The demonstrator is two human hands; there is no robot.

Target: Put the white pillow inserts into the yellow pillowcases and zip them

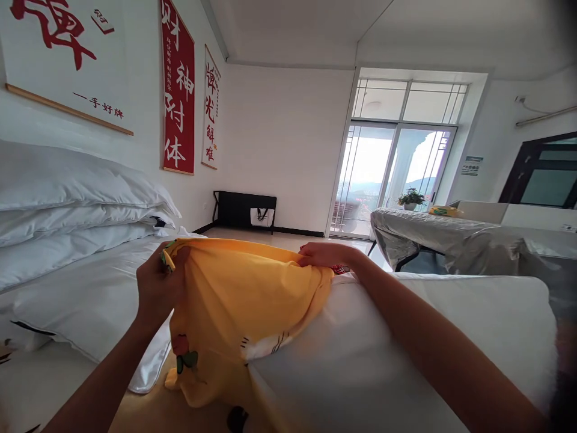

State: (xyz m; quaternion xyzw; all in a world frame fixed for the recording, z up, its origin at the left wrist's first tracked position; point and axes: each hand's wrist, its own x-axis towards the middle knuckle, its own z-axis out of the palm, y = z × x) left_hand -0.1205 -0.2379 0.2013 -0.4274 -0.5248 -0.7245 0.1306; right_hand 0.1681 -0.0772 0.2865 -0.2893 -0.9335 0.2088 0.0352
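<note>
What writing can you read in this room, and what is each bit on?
"一手好牌" in small red characters, on the white wall scroll on the left; its big red character is cut off.
"财神附体" in white, on the red banner; its small side columns are too small to read.
The white narrow scroll beside it has red characters, too blurred to read surely.
The sign by the window is too small to read.
The yellow cloth that both hands hold shows pictures only.

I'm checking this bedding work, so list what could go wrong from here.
1. The left hand and right hand each pinch only the rim of the yellow pillowcase; it might slip free.
2. The white pillow looks bulky against the opening, so the fabric may bunch.
3. The loose lower end of the pillowcase could snag beneath the pillow.
</note>
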